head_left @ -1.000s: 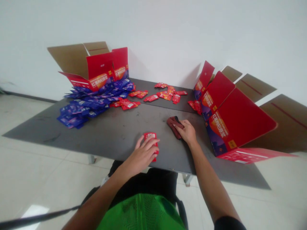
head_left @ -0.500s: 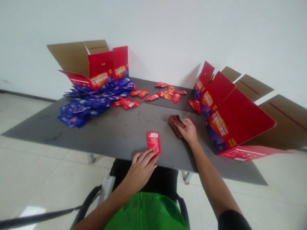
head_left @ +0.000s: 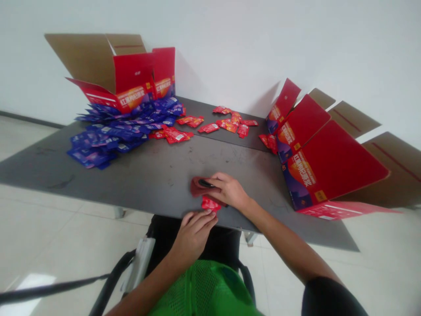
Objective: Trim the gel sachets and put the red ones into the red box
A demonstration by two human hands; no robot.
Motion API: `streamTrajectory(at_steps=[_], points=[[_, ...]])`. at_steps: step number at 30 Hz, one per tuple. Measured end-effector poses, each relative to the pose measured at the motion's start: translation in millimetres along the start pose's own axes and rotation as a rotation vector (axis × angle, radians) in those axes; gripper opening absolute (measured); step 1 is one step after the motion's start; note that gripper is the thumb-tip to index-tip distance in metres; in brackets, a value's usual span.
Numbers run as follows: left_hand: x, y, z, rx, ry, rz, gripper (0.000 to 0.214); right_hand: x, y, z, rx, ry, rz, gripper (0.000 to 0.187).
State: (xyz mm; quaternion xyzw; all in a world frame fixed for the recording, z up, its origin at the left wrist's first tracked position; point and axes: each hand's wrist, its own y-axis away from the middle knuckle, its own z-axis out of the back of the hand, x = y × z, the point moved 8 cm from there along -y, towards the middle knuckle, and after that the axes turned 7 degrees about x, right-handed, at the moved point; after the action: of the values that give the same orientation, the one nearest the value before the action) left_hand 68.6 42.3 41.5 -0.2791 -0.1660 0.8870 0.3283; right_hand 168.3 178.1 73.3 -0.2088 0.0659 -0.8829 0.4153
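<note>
My left hand (head_left: 194, 235) rests at the near edge of the table, its fingertips pressing on the near end of a small red sachet (head_left: 209, 203). My right hand (head_left: 230, 189) is closed around a folded reddish-brown cloth (head_left: 197, 187) that has a black part showing at its top. The cloth lies over the far part of the sachet and hides it. Both hands are close together, just apart.
A pile of blue sachets (head_left: 112, 136) covers the table's left side, before open red cartons (head_left: 131, 72). Several red sachets (head_left: 230, 125) are scattered at the back. More open cartons (head_left: 342, 158) stand on the right. The grey table (head_left: 158, 184) meets a white wall.
My right hand has brought the cloth left and nearer, onto the red sachet, whose far part is now covered. My left hand has kept its place. The view has shifted slightly.
</note>
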Motion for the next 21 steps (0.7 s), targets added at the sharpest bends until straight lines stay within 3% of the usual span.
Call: streamTrajectory(at_steps=[3,5,8,12,14,18,21], points=[[-1,-3,3.6,-0.007,0.046,0.012,0.029,-25,-19,14,-0.020,0.104,-0.060,0.032],[0,-4,4.3,-0.009,0.068,0.033,0.029,-24,-23,27,-0.066,0.117,-0.075,0.033],[3,-3,2.4,-0.001,0.099,0.053,0.029,5,-13,33,-0.099,0.052,-0.050,0.034],[5,-1,2.0,-0.019,0.121,0.055,0.028,41,7,6,0.054,0.030,0.102,0.032],[7,-1,1.4,-0.006,0.140,0.068,0.029,27,6,0,0.050,0.019,0.091,0.031],[7,-3,0.3,0.036,0.161,0.077,0.030,-31,-19,10,-0.016,0.075,-0.071,0.033],[8,-4,0.4,0.034,0.172,0.087,0.029,-35,-26,31,-0.089,0.056,-0.125,0.034]])
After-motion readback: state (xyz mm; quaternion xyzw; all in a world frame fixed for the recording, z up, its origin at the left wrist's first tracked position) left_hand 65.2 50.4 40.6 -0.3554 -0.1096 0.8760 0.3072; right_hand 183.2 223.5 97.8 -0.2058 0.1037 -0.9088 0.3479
